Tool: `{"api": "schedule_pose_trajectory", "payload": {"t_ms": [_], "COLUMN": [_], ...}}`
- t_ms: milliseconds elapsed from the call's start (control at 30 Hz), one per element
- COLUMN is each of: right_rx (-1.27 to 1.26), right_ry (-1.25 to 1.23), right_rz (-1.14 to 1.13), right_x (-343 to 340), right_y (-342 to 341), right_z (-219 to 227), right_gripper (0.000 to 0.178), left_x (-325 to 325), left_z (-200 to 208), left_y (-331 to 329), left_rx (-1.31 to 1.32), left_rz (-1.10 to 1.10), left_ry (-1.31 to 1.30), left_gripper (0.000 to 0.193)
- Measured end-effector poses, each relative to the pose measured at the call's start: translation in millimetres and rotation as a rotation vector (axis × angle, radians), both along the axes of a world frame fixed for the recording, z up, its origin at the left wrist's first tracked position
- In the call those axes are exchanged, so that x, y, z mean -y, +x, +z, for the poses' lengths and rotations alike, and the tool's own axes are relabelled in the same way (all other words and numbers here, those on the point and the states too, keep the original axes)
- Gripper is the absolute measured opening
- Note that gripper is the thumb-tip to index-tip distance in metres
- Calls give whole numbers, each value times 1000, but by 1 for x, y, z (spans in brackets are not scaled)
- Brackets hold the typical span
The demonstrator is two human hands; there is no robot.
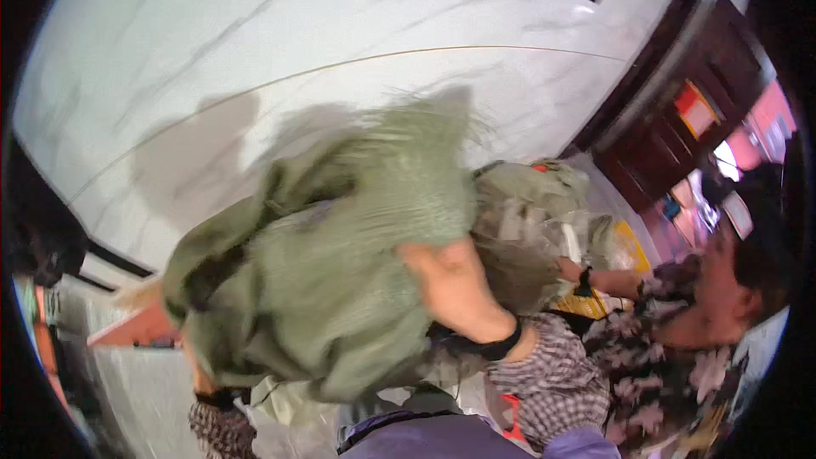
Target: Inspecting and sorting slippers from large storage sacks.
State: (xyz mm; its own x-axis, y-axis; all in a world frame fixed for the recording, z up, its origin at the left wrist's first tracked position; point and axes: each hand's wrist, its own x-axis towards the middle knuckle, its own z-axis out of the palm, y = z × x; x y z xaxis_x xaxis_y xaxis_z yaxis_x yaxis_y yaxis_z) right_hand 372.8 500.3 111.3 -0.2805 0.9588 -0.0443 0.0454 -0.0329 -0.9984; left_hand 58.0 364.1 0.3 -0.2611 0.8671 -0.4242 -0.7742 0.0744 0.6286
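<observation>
A large olive-green cloth (pixel 340 280) is held up in front of me, bunched and creased. Its far edge looks frayed and is smeared by motion. My right hand (pixel 463 289) grips it from the right, with the fingertips partly lost in the folds. At the cloth's left side my left hand (pixel 192 361) holds it from below, and its fingers are mostly hidden behind the fabric. Both my wrists carry dark bands above checked sleeves. Just beyond my right hand lies a heap of crumpled greenish-grey material (pixel 531 212), with some clear plastic on it.
To the right sits another person in a floral top (pixel 671 348), one hand (pixel 578 272) on the heap. Yellow packaging (pixel 629 246) lies beside it. A pale marbled wall or floor surface (pixel 357 17) spans the far side. A dark door (pixel 680 110) stands at the upper right.
</observation>
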Motion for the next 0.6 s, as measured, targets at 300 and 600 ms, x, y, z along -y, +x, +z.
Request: {"api": "schedule_pose_trajectory", "payload": {"t_ms": [300,600], "right_rx": [-776,-557], "right_ry": [-160,113], "right_rz": [84,-269], "right_x": [8,-72], "right_y": [-70,-35], "right_z": [36,69], "right_gripper": [30,24], "left_x": [-22,-50], "left_z": [-6,70], "left_y": [-94,-95], "left_rx": [-246,-487], "left_rz": [-335,-397], "left_ry": [257,376], "left_gripper": [34,33]}}
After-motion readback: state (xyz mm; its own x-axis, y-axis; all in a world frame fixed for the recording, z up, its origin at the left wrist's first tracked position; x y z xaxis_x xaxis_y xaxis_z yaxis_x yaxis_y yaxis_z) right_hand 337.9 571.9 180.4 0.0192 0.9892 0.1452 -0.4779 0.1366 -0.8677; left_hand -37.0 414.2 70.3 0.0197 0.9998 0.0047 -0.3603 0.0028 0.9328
